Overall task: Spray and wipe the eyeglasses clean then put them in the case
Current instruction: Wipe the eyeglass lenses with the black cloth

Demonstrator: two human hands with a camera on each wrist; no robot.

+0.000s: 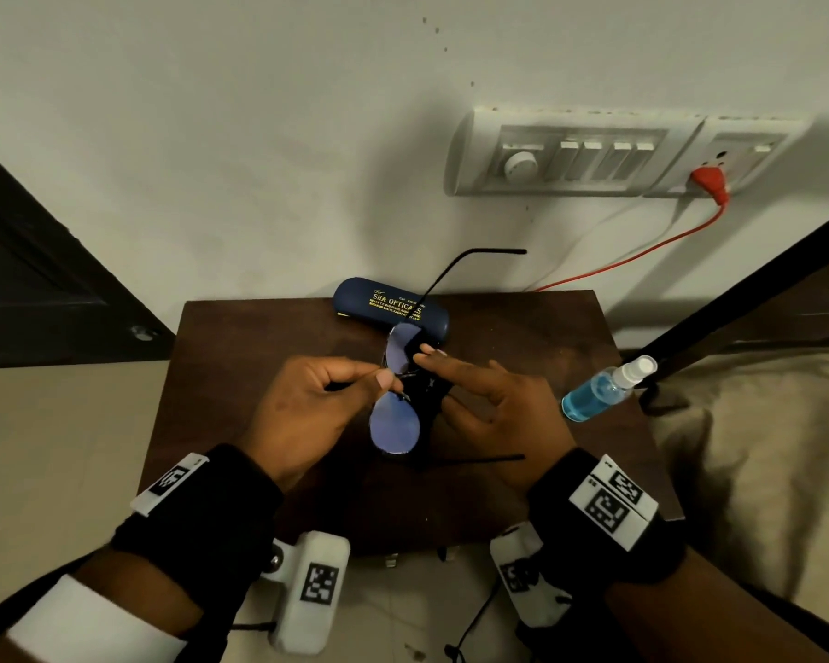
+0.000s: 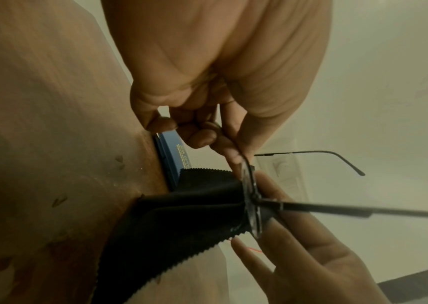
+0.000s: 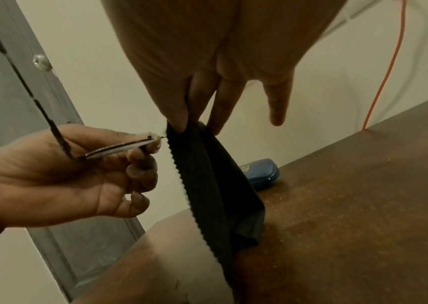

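I am pinching the light, fragile glasses (image 1: 396,404) by their thin rim in my left hand (image 1: 307,409) above the counter (image 1: 240,356), my right hand (image 1: 494,413) pinching the soft cloth (image 3: 207,174) over one slippery lens.

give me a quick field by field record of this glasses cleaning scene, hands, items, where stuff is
left hand: pinches the eyeglasses at the frame, held above the table
right hand: pinches a black cloth against the far lens
temple arms: unfolded
case: dark blue, closed, lying at the table's far edge
spray bottle: blue liquid, lying on its side at the right edge, untouched
stage: wiping; glasses not yet in case
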